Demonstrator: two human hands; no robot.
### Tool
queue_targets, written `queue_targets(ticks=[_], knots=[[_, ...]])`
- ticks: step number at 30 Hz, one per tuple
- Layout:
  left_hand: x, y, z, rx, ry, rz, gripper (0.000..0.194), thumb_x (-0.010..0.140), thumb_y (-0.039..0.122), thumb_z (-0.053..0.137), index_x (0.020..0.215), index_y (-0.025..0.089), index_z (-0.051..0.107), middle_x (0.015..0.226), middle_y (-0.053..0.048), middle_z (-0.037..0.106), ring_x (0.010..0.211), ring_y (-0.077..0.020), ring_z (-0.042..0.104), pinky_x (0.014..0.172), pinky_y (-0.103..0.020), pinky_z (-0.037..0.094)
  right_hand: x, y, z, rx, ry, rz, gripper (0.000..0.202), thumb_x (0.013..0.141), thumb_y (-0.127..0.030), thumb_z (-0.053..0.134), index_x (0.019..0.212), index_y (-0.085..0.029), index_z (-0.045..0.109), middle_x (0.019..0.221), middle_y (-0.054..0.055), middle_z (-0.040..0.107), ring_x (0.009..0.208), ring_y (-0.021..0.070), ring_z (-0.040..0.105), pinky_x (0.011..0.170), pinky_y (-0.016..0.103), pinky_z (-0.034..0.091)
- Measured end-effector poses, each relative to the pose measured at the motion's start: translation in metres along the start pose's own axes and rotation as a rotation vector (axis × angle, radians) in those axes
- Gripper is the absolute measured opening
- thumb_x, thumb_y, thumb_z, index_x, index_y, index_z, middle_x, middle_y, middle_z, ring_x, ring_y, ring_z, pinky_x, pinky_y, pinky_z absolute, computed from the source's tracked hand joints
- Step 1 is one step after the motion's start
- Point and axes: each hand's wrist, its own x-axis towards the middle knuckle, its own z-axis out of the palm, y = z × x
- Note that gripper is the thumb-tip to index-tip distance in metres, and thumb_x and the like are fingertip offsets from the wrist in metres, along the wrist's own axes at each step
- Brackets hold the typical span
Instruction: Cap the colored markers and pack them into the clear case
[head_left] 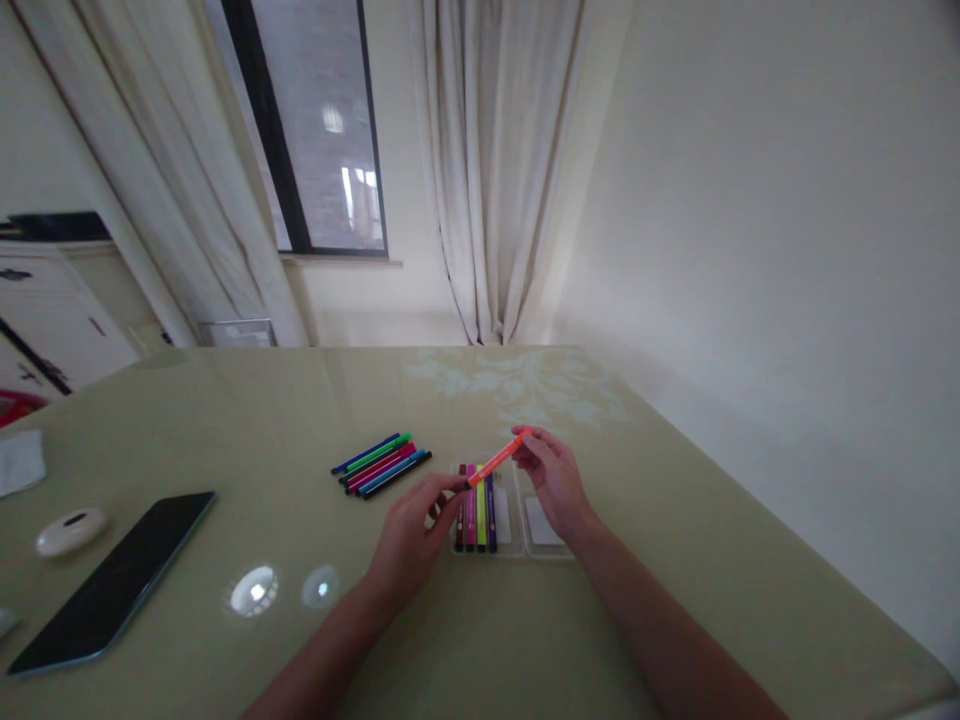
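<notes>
An orange marker (498, 460) is held at both ends above an open clear plastic case (517, 545). My left hand (412, 535) pinches its lower end and my right hand (553, 478) grips its upper end. In the case's left half lie several markers (475, 510), among them dark red, pink, yellow and dark blue. The right half (541, 522) of the case holds none. A loose bunch of several markers (382, 466) in blue, green, pink and black lies on the table to the left of the case.
The table (300, 420) has a pale green glossy cover. A dark tablet (112, 580) and a small white oval object (71, 530) lie at the left. A white cloth (19, 462) sits near the left edge. Curtains and a window stand behind; a wall runs along the right.
</notes>
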Motion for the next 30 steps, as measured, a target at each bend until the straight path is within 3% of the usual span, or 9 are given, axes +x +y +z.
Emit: queue_targets(ticks=[8, 13, 17, 21, 26, 30], knots=[[-0.002, 0.001, 0.002, 0.008, -0.078, 0.022, 0.023, 0.101, 0.035, 0.055, 0.113, 0.025, 0.071, 0.093, -0.003, 0.071, 0.074, -0.0147, 0.063, 0.070, -0.025, 0.054, -0.002, 0.001, 0.001, -0.084, -0.013, -0.019, 0.033, 0.074, -0.041, 0.080, 0.101, -0.022, 0.078, 0.080, 0.002, 0.072, 0.071, 0.0154, 0.064, 0.065, 0.028, 0.048], [-0.008, 0.000, 0.010, 0.168, -0.295, 0.194, 0.026, 0.099, 0.033, 0.060, 0.124, 0.027, 0.068, 0.125, -0.009, 0.070, 0.115, -0.0245, 0.063, 0.101, -0.041, 0.050, 0.006, -0.003, -0.012, -0.427, -0.106, -0.024, 0.032, 0.078, -0.038, 0.072, 0.101, -0.018, 0.078, 0.073, 0.002, 0.070, 0.067, 0.0160, 0.062, 0.064, 0.029, 0.048], [-0.013, 0.002, 0.015, 0.314, -0.459, 0.255, 0.053, 0.092, 0.033, 0.072, 0.141, 0.028, 0.055, 0.143, -0.009, 0.062, 0.129, -0.0293, 0.056, 0.109, -0.048, 0.043, 0.009, 0.003, -0.021, -0.674, -0.224, -0.013, 0.029, 0.080, -0.036, 0.067, 0.099, -0.017, 0.079, 0.074, 0.002, 0.073, 0.067, 0.0160, 0.063, 0.064, 0.029, 0.049], [-0.013, 0.006, 0.015, 0.367, -0.489, 0.217, 0.048, 0.095, 0.031, 0.068, 0.141, 0.026, 0.053, 0.140, -0.009, 0.064, 0.127, -0.0279, 0.057, 0.108, -0.046, 0.044, 0.007, 0.012, -0.023, -0.897, -0.284, -0.108, 0.026, 0.083, -0.033, 0.066, 0.099, -0.018, 0.080, 0.076, 0.003, 0.075, 0.069, 0.0178, 0.065, 0.068, 0.031, 0.051], [-0.011, 0.005, 0.017, 0.456, -0.487, 0.284, 0.042, 0.096, 0.026, 0.065, 0.137, 0.033, 0.058, 0.138, -0.006, 0.062, 0.125, -0.0288, 0.056, 0.104, -0.047, 0.044, 0.005, 0.016, -0.024, -1.048, -0.297, -0.172, 0.028, 0.082, -0.026, 0.070, 0.107, -0.020, 0.080, 0.094, 0.007, 0.077, 0.075, 0.0184, 0.064, 0.073, 0.033, 0.050], [-0.013, 0.006, 0.019, 0.468, -0.465, 0.293, 0.039, 0.096, 0.025, 0.064, 0.135, 0.033, 0.061, 0.136, -0.008, 0.062, 0.124, -0.0280, 0.057, 0.103, -0.045, 0.044, 0.005, 0.014, -0.025, -1.120, -0.310, -0.230, 0.021, 0.079, -0.021, 0.076, 0.100, -0.021, 0.080, 0.094, 0.005, 0.072, 0.074, 0.0164, 0.060, 0.073, 0.031, 0.048]])
